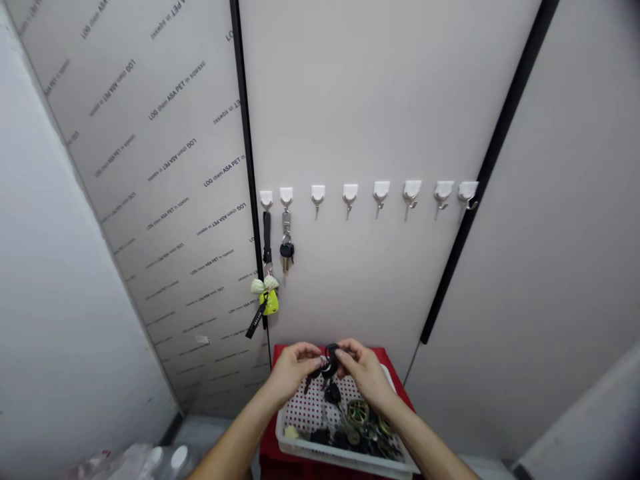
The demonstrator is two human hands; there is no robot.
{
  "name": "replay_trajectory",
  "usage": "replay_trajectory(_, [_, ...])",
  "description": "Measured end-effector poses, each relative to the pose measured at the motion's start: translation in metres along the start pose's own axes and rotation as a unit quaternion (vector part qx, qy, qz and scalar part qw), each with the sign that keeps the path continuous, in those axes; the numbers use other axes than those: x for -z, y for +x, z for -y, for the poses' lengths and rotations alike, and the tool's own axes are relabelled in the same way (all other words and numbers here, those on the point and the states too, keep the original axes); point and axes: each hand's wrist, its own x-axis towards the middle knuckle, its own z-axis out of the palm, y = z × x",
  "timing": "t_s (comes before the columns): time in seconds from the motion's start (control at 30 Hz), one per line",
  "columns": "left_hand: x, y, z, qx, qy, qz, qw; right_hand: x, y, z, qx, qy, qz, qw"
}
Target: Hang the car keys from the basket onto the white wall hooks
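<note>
Both hands are raised over a white perforated basket. My left hand pinches one side of a bunch of black-headed keys. At its other side, the fingers of my right hand close on a black part of the same bunch. A few key blades dangle below the fingers; the ring is partly hidden. Inside the basket lie more keys, a round gold-and-green ornament and a small pale yellow piece.
Several white adhesive hooks line the wall panel. The leftmost carries a black strap with a yellow-green fob; beside it hangs a key set. A red surface supports the basket. White-capped bottles stand lower left.
</note>
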Motion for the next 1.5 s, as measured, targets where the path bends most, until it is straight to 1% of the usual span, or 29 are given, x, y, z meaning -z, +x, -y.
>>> replay_trajectory(0.07, [0.000, 0.002, -0.005, 0.019, -0.035, 0.001, 0.999, 0.001, 0.000, 0.002, 0.004, 0.040, 0.008, 0.999])
replay_trajectory(0.13, [-0.001, 0.004, -0.008, 0.007, -0.029, -0.004, 1.000, 0.002, -0.001, 0.006, 0.013, 0.041, 0.020, 0.999])
replay_trajectory(0.2, [-0.003, 0.006, -0.011, -0.016, 0.012, -0.017, 1.000, 0.003, -0.002, 0.010, 0.045, -0.005, 0.014, 0.999])
replay_trajectory(0.3, [-0.006, 0.007, -0.020, -0.054, 0.096, -0.027, 0.994, 0.005, -0.002, 0.018, 0.108, -0.106, -0.034, 0.988])
replay_trajectory(0.33, [-0.007, 0.006, -0.026, -0.071, 0.125, -0.022, 0.989, 0.005, -0.001, 0.020, 0.120, -0.128, -0.036, 0.984])
replay_trajectory(0.37, [-0.009, 0.005, -0.032, -0.092, 0.155, -0.016, 0.984, 0.005, -0.001, 0.022, 0.124, -0.136, -0.021, 0.983])
replay_trajectory(0.47, [-0.014, 0.003, -0.052, -0.148, 0.224, -0.007, 0.963, 0.003, 0.001, 0.029, 0.111, -0.104, 0.060, 0.987])
replay_trajectory(0.5, [-0.015, 0.003, -0.058, -0.156, 0.232, -0.008, 0.960, 0.002, 0.002, 0.031, 0.105, -0.083, 0.074, 0.988])
replay_trajectory(0.53, [-0.015, 0.003, -0.064, -0.157, 0.230, -0.009, 0.960, 0.001, 0.002, 0.034, 0.100, -0.061, 0.073, 0.990])
replay_trajectory(0.63, [-0.013, 0.009, -0.080, -0.157, 0.203, -0.023, 0.966, 0.000, 0.007, 0.049, 0.103, -0.006, 0.039, 0.994])
replay_trajectory(0.7, [-0.011, 0.015, -0.091, -0.167, 0.197, -0.044, 0.965, 0.001, 0.013, 0.064, 0.113, -0.003, 0.022, 0.993])
replay_trajectory(0.77, [-0.010, 0.023, -0.104, -0.188, 0.204, -0.073, 0.958, 0.003, 0.022, 0.083, 0.135, -0.027, 0.007, 0.990])
replay_trajectory(0.87, [-0.010, 0.034, -0.131, -0.251, 0.215, -0.140, 0.933, 0.005, 0.042, 0.120, 0.191, -0.053, -0.042, 0.979])
replay_trajectory(0.97, [-0.012, 0.043, -0.161, -0.327, 0.221, -0.206, 0.896, 0.007, 0.068, 0.160, 0.243, -0.046, -0.116, 0.962])
replay_trajectory(1.03, [-0.012, 0.050, -0.178, -0.368, 0.252, -0.230, 0.865, 0.007, 0.086, 0.181, 0.259, -0.031, -0.151, 0.954])
replay_trajectory(1.1, [-0.011, 0.057, -0.188, -0.393, 0.312, -0.244, 0.830, 0.007, 0.103, 0.194, 0.254, -0.024, -0.174, 0.951])
replay_trajectory(1.17, [-0.010, 0.066, -0.193, -0.384, 0.377, -0.251, 0.804, 0.007, 0.117, 0.198, 0.238, -0.048, -0.193, 0.951])
replay_trajectory(1.2, [-0.009, 0.070, -0.194, -0.367, 0.404, -0.253, 0.799, 0.007, 0.123, 0.198, 0.228, -0.072, -0.204, 0.949])
replay_trajectory(1.27, [-0.008, 0.078, -0.193, -0.324, 0.445, -0.249, 0.797, 0.006, 0.131, 0.195, 0.210, -0.122, -0.222, 0.944])
replay_trajectory(1.33, [-0.007, 0.082, -0.191, -0.301, 0.468, -0.237, 0.796, 0.006, 0.135, 0.192, 0.195, -0.153, -0.219, 0.944])
replay_trajectory(1.4, [-0.006, 0.080, -0.186, -0.305, 0.473, -0.226, 0.795, 0.007, 0.133, 0.189, 0.189, -0.165, -0.198, 0.947])
replay_trajectory(1.5, [-0.004, 0.065, -0.171, -0.336, 0.442, -0.225, 0.800, 0.013, 0.117, 0.175, 0.202, -0.171, -0.168, 0.949])
